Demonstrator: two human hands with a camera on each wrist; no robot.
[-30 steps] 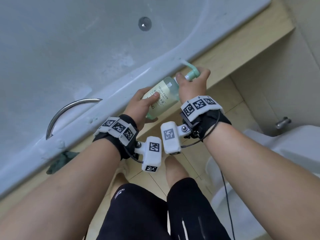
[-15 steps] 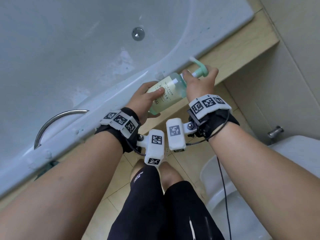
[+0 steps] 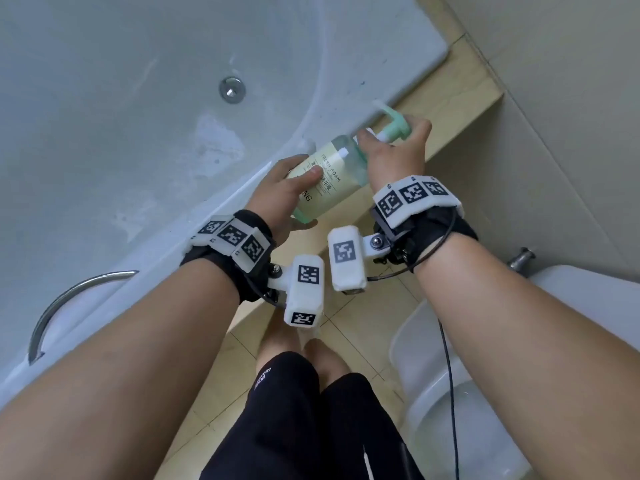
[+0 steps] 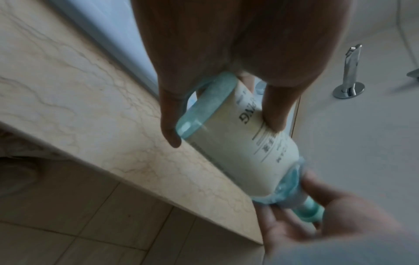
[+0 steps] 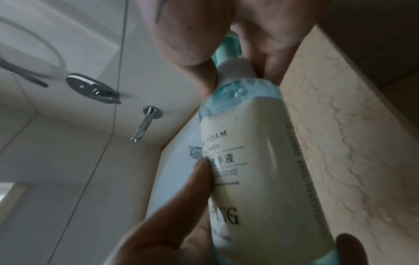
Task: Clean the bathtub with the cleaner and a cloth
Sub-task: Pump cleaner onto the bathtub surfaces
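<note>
A pale green cleaner bottle (image 3: pixel 329 174) with a cream label lies tilted over the bathtub rim (image 3: pixel 221 209), pump end up and to the right. My left hand (image 3: pixel 284 195) grips the bottle's lower body, thumb across the label (image 4: pixel 267 136). My right hand (image 3: pixel 398 150) holds the neck, fingers curled round the mint green pump head (image 3: pixel 394 128), whose nozzle points toward the tub. In the right wrist view the bottle (image 5: pixel 260 161) runs down from my fingers at its white collar. No cloth shows in any current view.
The white bathtub (image 3: pixel 104 116) has a drain plug (image 3: pixel 231 89) and a chrome grab handle (image 3: pixel 69 306). A beige stone ledge (image 3: pixel 450 109) borders the tub. A toilet (image 3: pixel 485 375) stands at the right. A wall spout (image 5: pixel 145 123) and shower head (image 5: pixel 93 89) are on the tiled wall.
Both hands carried the bottle slightly up and to the right along the tub rim, keeping the same hold. The view shifted, so the dark cloth under the rim dropped out of sight.
</note>
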